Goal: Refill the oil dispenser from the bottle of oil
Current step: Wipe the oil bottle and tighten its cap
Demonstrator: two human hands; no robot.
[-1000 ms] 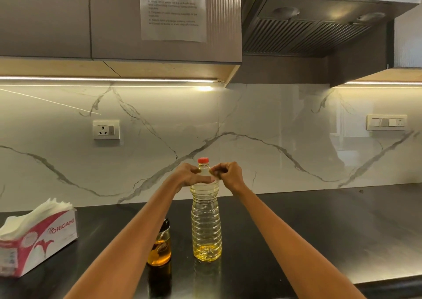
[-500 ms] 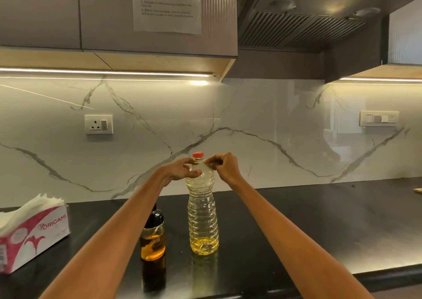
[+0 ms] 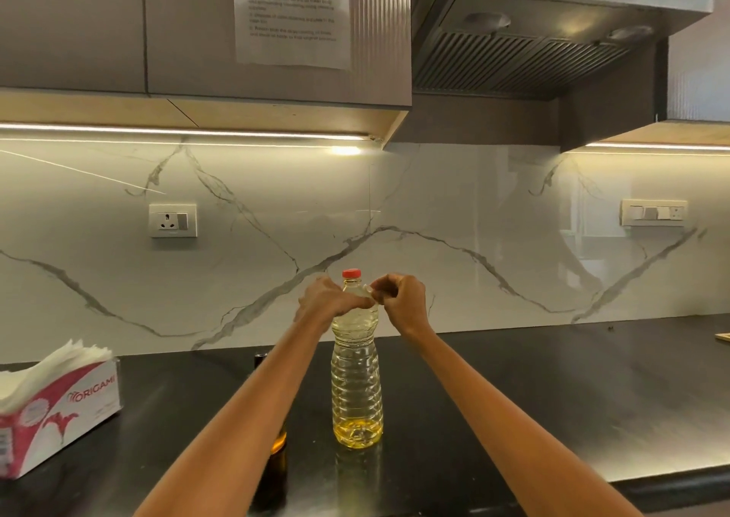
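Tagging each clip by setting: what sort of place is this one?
A home kitchen, most likely: a range hood hangs beside wall cabinets, and a dark counter runs below a marble-look backsplash with a socket. An oil bottle stands on the counter.

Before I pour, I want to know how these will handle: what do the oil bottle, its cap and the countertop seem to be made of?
Oil bottle: likely clear thin plastic; ribbed walls, yellow oil showing through.
Red cap: looks like opaque moulded plastic.
Countertop: dark polished stone or a lookalike; it mirrors the bottle and the strip lights.
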